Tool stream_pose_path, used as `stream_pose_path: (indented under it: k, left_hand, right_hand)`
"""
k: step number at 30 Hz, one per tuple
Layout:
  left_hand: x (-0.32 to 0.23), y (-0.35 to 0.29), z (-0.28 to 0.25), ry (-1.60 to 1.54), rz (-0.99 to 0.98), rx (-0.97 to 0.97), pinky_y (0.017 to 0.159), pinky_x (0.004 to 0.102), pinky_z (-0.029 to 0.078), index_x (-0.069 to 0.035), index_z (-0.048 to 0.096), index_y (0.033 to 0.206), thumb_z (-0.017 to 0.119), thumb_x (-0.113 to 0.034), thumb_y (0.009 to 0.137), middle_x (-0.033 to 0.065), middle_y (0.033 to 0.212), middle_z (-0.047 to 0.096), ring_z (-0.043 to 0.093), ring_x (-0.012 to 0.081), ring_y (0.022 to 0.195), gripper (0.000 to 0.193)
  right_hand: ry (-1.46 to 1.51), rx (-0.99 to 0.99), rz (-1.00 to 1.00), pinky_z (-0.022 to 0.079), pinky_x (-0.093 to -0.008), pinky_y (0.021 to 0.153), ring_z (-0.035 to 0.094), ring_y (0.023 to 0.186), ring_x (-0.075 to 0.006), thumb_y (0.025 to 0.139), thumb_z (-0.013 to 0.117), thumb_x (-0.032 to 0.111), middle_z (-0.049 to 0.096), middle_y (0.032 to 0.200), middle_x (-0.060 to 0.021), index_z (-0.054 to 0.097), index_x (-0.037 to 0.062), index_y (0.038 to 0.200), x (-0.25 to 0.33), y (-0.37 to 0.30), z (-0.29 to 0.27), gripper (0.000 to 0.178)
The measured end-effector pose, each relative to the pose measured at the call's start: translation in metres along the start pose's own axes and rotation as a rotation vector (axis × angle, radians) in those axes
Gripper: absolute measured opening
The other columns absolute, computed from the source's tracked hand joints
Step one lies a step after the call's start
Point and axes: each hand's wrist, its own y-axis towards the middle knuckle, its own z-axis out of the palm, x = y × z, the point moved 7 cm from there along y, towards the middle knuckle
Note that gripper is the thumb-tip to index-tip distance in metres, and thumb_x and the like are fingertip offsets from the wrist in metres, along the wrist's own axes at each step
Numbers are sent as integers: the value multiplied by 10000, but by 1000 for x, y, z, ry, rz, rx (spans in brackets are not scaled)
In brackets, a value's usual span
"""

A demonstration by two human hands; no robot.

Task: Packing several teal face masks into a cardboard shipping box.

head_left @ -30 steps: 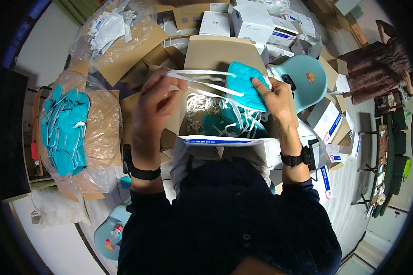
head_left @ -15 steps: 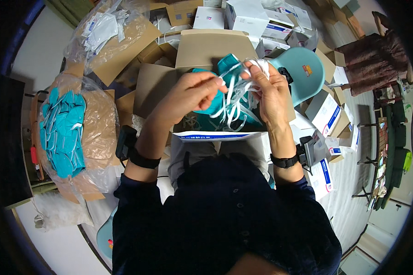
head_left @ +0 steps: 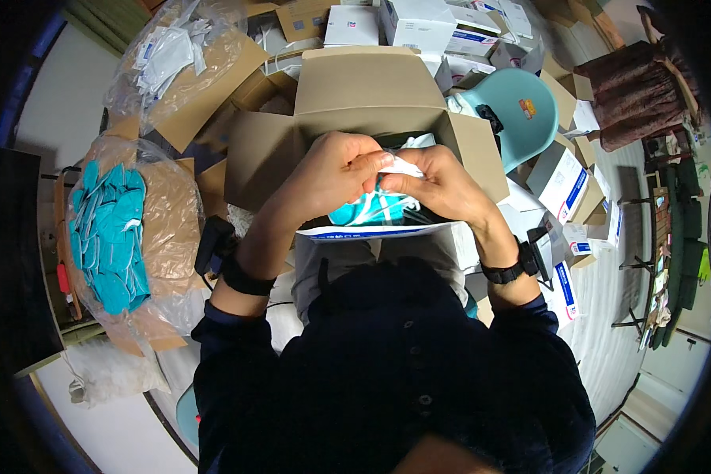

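Note:
My left hand and my right hand are closed close together over an open cardboard box. Both pinch a small bunch of white straps between thumb and fingers. Just below my hands lie teal folded face masks, crossed by more white straps. My wrists and fingers hide part of the box's inside, so how the straps join the masks cannot be made out.
Left of me, a clear plastic bag in a carton holds a heap of teal masks. Behind it is a bag of white packets. A pale blue chair and several white cartons stand to the right.
My hands have come together and lower toward the box. The loose tangle of straps that hung from my right hand is now mostly gathered or down over the masks.

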Motion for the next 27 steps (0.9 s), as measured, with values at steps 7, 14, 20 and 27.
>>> stream_pose_path:
  k: [7, 14, 20, 27]
  left_hand:
    - [0, 13, 14, 37, 181, -132, 491, 236, 358, -48, 536, 756, 451, -254, 1034, -34, 598, 466, 408, 45, 544, 356]
    - [9, 14, 35, -165, 116, -129, 450, 216, 312, -63, 494, 760, 425, -279, 1046, -54, 592, 406, 360, 30, 516, 365]
    - [13, -13, 27, -39, 158, -149, 442, 215, 314, -67, 499, 755, 432, -249, 1039, -51, 584, 417, 378, 28, 506, 344]
    - [14, -15, 0, -168, 86, -125, 429, 195, 300, -61, 510, 817, 414, -242, 1039, -44, 551, 433, 371, 33, 441, 302]
  right_hand:
    - [316, -515, 40, 337, -185, 512, 438, 579, -10, 974, 587, 271, 603, 697, 40, 698, 45, 907, -15, -9, -28, 261]
    - [1289, -457, 65, 238, -196, 354, 402, 472, -69, 985, 460, 222, 558, 703, -19, 580, 153, 963, -38, 0, -26, 140]
    - [1461, -1120, 237, 279, -213, 376, 376, 472, -73, 958, 453, 164, 473, 662, 12, 536, 179, 903, -49, -15, -81, 101]
    - [1129, -522, -196, 269, -213, 373, 420, 517, -96, 980, 492, 198, 526, 703, -37, 519, 144, 973, -28, 2, -86, 60]
